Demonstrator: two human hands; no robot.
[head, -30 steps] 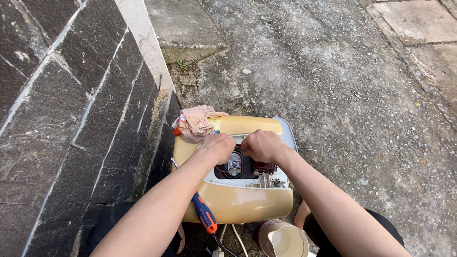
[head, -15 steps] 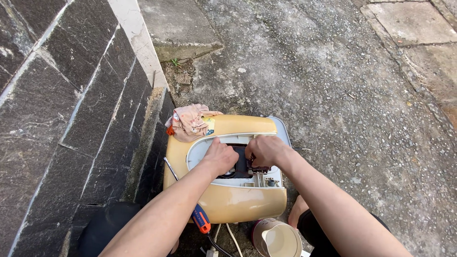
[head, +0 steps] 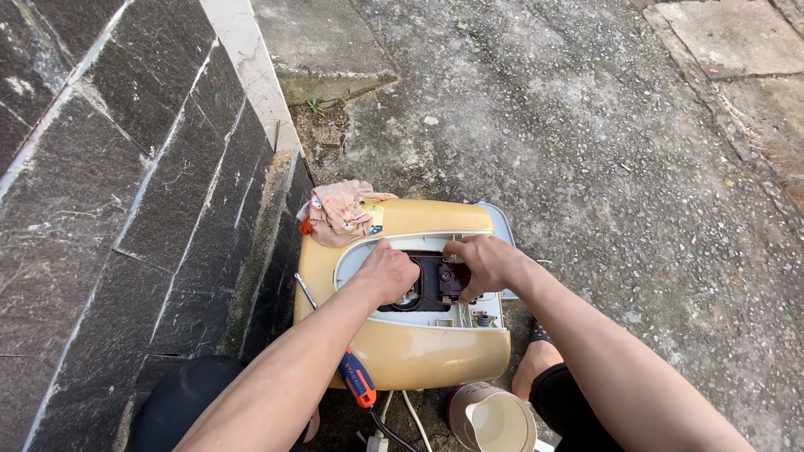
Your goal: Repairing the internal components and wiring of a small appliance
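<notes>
I keep my left hand [head: 387, 272] bracing the yellow appliance housing [head: 419, 356] while my right hand [head: 481, 264], fingers closed, pinches the black internal part [head: 434, 280], working it gently and squarely.

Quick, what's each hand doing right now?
Left hand: curled on the black part inside the yellow appliance; grip cannot be told.
Right hand: fingers pressed on the same part; grip unclear.

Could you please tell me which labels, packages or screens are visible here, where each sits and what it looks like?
Small sticker: on the yellow appliance housing, far-left corner, partly under the pink cloth; rectangular, yellowish with green.
Printed band on the screwdriver handle: near edge, under the left arm; blue on orange.
No screens, packages or signs.
</notes>
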